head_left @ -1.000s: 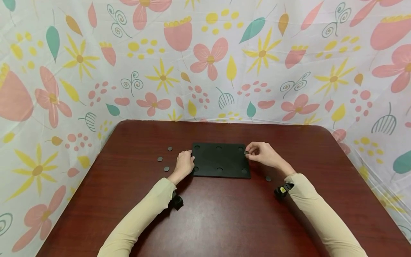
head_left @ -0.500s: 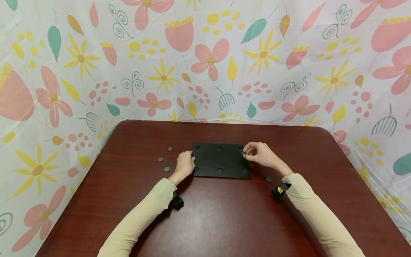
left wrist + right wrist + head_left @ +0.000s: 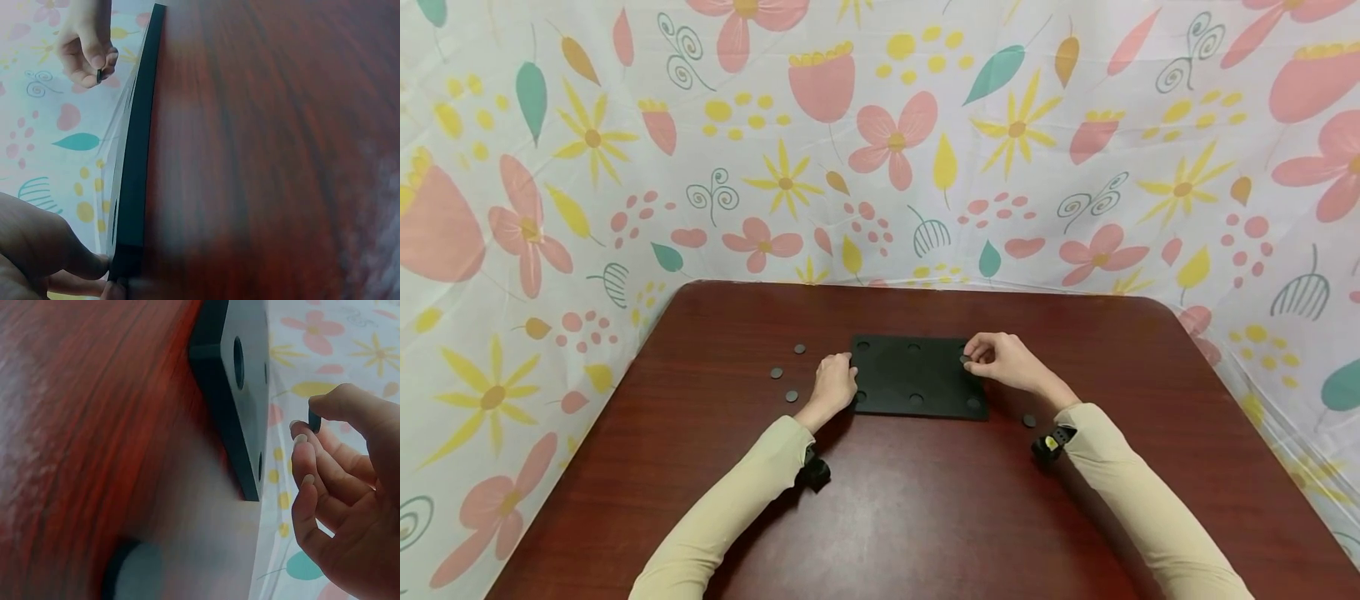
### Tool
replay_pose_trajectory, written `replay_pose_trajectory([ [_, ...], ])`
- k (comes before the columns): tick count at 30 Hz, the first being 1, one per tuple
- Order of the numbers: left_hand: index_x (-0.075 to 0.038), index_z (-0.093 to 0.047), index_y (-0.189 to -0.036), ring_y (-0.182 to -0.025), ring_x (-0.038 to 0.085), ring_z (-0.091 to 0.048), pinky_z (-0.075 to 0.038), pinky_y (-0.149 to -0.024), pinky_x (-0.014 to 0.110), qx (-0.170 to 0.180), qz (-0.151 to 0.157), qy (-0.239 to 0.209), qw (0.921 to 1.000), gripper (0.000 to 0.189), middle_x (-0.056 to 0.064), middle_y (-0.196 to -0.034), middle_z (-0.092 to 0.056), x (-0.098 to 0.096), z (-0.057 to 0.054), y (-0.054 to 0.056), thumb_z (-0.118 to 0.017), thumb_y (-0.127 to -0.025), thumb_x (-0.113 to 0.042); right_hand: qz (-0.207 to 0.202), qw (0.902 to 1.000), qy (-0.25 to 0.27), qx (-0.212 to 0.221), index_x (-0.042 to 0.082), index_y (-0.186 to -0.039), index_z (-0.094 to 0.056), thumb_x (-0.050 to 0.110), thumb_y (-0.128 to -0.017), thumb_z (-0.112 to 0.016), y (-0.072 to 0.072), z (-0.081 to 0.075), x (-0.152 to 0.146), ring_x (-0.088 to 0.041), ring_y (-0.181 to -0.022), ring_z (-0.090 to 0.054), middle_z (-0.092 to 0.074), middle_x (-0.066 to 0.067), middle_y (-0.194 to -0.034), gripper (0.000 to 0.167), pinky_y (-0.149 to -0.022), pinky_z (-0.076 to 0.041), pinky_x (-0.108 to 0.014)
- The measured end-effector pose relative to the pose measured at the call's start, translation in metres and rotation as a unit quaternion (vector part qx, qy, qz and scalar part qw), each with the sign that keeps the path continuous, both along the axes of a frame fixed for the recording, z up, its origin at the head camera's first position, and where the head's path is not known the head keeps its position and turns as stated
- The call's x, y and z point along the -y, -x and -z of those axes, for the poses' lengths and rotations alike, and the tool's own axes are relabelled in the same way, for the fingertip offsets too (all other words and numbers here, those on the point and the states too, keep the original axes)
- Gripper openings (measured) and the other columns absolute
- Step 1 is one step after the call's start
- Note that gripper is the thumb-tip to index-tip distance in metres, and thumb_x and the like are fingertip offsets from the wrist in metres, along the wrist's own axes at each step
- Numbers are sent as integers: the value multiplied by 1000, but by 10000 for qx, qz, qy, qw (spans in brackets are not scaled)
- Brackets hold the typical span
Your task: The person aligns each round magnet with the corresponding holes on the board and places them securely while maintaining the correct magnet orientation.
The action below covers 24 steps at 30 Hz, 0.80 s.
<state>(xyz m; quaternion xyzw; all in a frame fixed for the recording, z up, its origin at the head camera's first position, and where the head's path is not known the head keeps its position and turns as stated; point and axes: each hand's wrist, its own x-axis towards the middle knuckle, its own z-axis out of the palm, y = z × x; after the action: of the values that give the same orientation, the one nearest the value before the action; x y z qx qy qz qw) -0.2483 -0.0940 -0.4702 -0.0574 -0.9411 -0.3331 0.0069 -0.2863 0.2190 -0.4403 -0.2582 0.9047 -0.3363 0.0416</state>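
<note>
A flat black board (image 3: 917, 375) with several shallow round recesses lies on the table. My left hand (image 3: 833, 385) grips its left edge; in the left wrist view the thumb (image 3: 81, 253) and fingertips meet at the board's end. Above the board's right side, my right hand (image 3: 1006, 363) pinches a small dark disc (image 3: 314, 419) between thumb and fingertips. The right wrist view shows this disc on edge and apart from the board, with the other fingers curled below it. The recess nearest my right hand is partly hidden by the fingers.
Three loose grey discs lie left of the board, among them a near disc (image 3: 792, 397). Another disc (image 3: 1029, 421) rests on the brown table (image 3: 917, 508) below my right wrist. A flowered cloth (image 3: 895, 200) hangs behind the table.
My right hand has moved slightly left with the disc, from beside the board's right edge to over its right side. My left hand has stayed at the board's left edge.
</note>
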Motion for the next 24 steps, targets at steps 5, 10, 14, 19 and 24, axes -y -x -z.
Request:
replay_pose_trajectory([
  [5,10,-51,-134,-119,42,-54,-47,-100,49,65,-47,-8,10000,38,28,-132,-56,0,0,0,-52,-99,-6,-77,10000,21,-13,7,-100,-65,16,-88,-72,1,-2,6,-13,-77,-63,-70,-4,-89,17,-68,-52,-24],
  [10,10,-51,-133,-124,43,-51,-44,-103,51,18,-21,-102,9999,38,28,-133,-55,1,-1,-1,-52,-99,-6,-59,10000,18,10,7,-99,-65,15,-87,-73,1,-5,10,-13,-76,-62,-70,-5,-89,17,-69,-52,-24],
  [14,10,-52,-133,-125,43,-50,-43,-104,51,5,-25,-62,10000,38,27,-133,-56,2,-1,-1,-52,-99,-6,-76,10000,-8,-12,7,-99,-65,15,-87,-73,3,-4,13,-13,-76,-62,-70,-4,-88,17,-69,-52,-24],
  [19,11,-51,-133,-126,43,-49,-44,-104,51,39,-7,-58,10000,37,28,-133,-55,2,1,0,-51,-99,-5,-90,10000,-1,-36,7,-99,-65,14,-87,-73,5,-3,16,-12,-75,-62,-70,-4,-87,16,-69,-52,-24],
  [24,12,-52,-131,-123,44,-50,-44,-102,52,-50,40,-54,10000,36,28,-131,-56,1,2,1,-52,-98,-3,-104,9999,11,-76,8,-98,-65,14,-86,-73,6,-4,20,-13,-77,-62,-71,-4,-87,16,-71,-52,-26],
])
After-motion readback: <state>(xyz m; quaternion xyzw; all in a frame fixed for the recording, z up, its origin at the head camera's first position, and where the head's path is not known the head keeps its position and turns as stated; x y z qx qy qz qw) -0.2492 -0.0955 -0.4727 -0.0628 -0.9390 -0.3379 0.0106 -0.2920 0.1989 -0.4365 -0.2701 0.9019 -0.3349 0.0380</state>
